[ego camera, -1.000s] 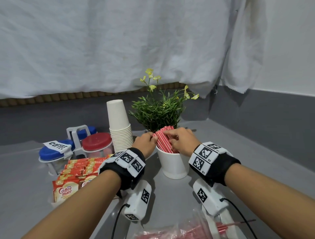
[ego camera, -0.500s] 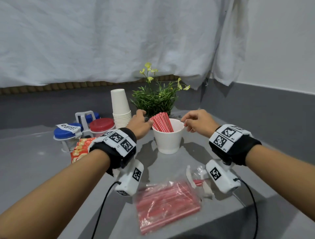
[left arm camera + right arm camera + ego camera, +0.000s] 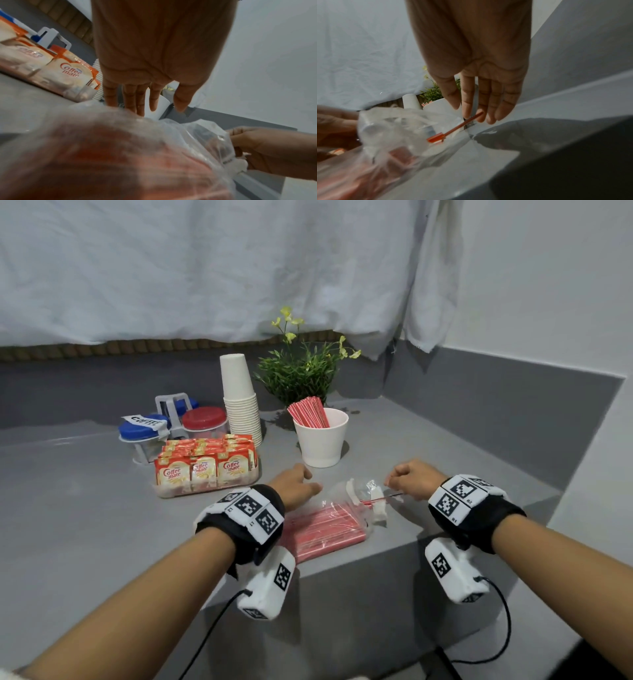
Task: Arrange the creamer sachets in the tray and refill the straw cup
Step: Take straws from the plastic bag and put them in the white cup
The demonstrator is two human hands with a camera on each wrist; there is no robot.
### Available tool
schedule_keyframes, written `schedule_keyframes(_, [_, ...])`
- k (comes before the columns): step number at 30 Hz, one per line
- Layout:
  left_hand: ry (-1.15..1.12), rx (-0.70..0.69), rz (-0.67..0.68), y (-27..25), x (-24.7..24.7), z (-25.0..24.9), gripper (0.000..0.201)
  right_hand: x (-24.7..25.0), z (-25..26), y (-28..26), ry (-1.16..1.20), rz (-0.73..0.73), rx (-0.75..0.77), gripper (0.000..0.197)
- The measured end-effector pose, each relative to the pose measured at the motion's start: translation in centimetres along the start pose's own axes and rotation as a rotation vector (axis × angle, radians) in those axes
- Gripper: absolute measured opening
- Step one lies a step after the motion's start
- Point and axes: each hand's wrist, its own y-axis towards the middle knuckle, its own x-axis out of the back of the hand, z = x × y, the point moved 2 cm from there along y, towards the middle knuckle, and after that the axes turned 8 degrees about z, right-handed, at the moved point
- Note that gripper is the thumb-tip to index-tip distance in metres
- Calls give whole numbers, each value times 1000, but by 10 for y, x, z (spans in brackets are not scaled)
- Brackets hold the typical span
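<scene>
A white straw cup (image 3: 322,443) holds a bundle of red straws (image 3: 308,412) leaning left. In front of it lies a clear plastic bag (image 3: 325,529) of red straws, its mouth toward the right. My left hand (image 3: 298,486) rests open on the bag's far left end, fingers straight (image 3: 145,94). One red straw (image 3: 380,499) pokes out of the bag's mouth. My right hand (image 3: 407,479) is at that straw's end (image 3: 458,127), fingertips (image 3: 479,117) touching it. Coffee-mate creamer sachets (image 3: 205,463) stand in rows in a clear tray (image 3: 205,491) to the left.
A stack of white paper cups (image 3: 239,402) and a green plant (image 3: 301,374) stand behind the cup. Jars with a blue lid (image 3: 144,426) and a red lid (image 3: 203,417) sit far left. The counter's front edge (image 3: 376,556) drops off just below the bag.
Both hands left the straws in the cup and drew back and down to the bag. The left hand now rests on the bag; the right hand reached the protruding straw.
</scene>
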Motion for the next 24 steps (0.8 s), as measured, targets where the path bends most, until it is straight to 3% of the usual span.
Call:
schedule_keyframes(3, [36, 21, 7, -5, -12, 2, 44, -8, -4, -6, 30, 14, -6, 28])
schedule_keyframes(8, [86, 19, 51, -7, -32, 4, 64, -18, 9, -16, 79, -100, 107, 16])
schedule_keyframes(12, [233, 16, 14, -8, -46, 10, 77, -34, 24, -23, 131, 12, 203, 16])
schedule_keyframes(19, [298, -42, -192, -19, -59, 22, 69, -53, 30, -23, 136, -89, 256, 18])
schedule_keyframes(21, [301, -41, -216, -20, -60, 25, 68, -56, 31, -24, 94, -37, 262, 19])
schedule_keyframes(24, [307, -28, -223, -19, -59, 26, 64, -57, 30, -26, 53, 26, 247, 38])
